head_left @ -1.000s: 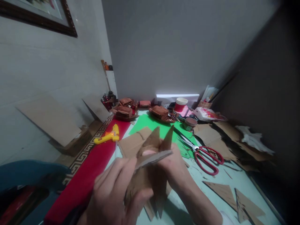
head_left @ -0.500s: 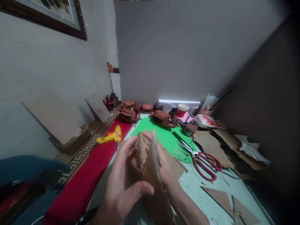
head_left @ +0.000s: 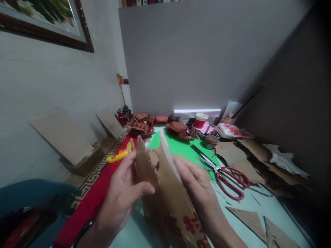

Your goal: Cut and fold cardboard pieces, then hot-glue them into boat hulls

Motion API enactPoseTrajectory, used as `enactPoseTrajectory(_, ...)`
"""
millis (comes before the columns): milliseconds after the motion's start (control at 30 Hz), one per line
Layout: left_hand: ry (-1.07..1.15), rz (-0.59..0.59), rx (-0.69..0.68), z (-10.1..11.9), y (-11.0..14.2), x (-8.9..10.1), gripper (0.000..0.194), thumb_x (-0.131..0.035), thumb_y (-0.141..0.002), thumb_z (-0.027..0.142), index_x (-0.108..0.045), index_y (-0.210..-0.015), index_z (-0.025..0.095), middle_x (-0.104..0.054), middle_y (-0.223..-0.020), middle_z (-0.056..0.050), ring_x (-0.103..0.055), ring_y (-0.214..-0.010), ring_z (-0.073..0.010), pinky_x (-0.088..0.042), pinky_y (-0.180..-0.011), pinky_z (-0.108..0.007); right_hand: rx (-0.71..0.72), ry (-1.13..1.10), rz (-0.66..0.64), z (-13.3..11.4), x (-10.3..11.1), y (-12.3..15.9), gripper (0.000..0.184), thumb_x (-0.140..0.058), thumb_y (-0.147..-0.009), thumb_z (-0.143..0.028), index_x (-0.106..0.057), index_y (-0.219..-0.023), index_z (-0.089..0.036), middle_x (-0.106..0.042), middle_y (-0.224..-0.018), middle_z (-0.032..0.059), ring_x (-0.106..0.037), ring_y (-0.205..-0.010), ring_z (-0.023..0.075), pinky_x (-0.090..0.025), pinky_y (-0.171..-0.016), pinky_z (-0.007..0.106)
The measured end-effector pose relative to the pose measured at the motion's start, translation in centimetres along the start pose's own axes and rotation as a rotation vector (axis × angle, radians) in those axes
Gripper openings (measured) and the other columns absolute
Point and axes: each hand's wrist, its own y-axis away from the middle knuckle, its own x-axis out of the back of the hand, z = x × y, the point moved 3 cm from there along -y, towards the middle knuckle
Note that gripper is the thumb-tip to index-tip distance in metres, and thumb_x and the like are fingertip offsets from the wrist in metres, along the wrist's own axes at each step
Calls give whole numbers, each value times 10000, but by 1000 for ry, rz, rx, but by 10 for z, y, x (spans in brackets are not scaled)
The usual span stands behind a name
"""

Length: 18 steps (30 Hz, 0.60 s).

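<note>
In front of me stands a folded cardboard piece (head_left: 168, 186) with two raised walls and a gap between them. Red flower shapes mark its lower right part. My left hand (head_left: 116, 196) is closed round the left wall, thumb on the inner side and fingers behind. Against the outer face of the right wall lies my right hand (head_left: 196, 186), its fingers bent and partly hidden by the cardboard. Red-handled scissors (head_left: 219, 168) lie with blades apart to the right of my right hand. A yellow glue gun (head_left: 119, 157) rests beyond my left hand, partly covered.
Brown model boats (head_left: 178, 129) stand at the back near a green sheet (head_left: 181, 146). A red-and-white cup (head_left: 201, 120) and a small open jar (head_left: 211, 140) are right of them. Cardboard scraps (head_left: 248, 220) lie at right. A red cloth (head_left: 85, 210) runs along the left.
The cardboard has turned and tilted, so its walls stand wider apart and the red flowers show. My left hand has moved left, and my right hand shows more on the outer side.
</note>
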Motion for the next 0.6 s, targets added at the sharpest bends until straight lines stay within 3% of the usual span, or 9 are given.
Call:
enactPoseTrajectory(100, 8, 7, 17, 0, -4, 1, 573, -858, -677, 162, -662, -1192, 320, -710, -1223, -1, -614, -1201, -244, -533, -953, -239, -7, -58, -10, -12, 6, 2, 259, -583, -955, -463, -706, -1027, -247, -666, -966, 10, -610, -842, 158, -466, -690, 215)
enactPoseTrajectory(200, 17, 60, 52, -2, -5, 5, 510, -858, -688, 214, -693, -1159, 322, -719, -1203, -1, -591, -1233, -227, -534, -940, -203, -48, -97, -9, -15, 4, 2, 129, -646, -915, -338, -667, -871, -218, -646, -834, -19, -580, -745, 112, -439, -621, 161)
enactPoseTrajectory(300, 46, 100, 64, -3, -4, 11, 435, -843, -718, 283, -719, -1133, 318, -745, -1120, 7, -649, -1119, -184, -558, -874, -174, -131, -158, -33, -13, -3, 3, 164, -639, -908, -331, -636, -814, -196, -581, -740, -32, -529, -684, 90, -408, -583, 140)
enactPoseTrajectory(467, 75, -23, 17, -2, -1, 15, 411, -845, -719, 259, -737, -1110, 328, -757, -1077, 46, -695, -912, -115, -565, -781, -126, -250, -238, -123, -9, -11, 5, 172, -632, -905, -343, -615, -894, -172, -497, -697, -36, -457, -635, 83, -372, -544, 146)
enactPoseTrajectory(600, 98, -93, 5, 0, 1, 14, 492, -835, -729, 257, -694, -1180, 396, -710, -1232, 47, -697, -998, -149, -561, -856, -191, -300, -367, -188, -11, -15, 8, 203, -665, -885, -282, -574, -1039, -186, -477, -641, -73, -428, -581, 68, -346, -537, 146)
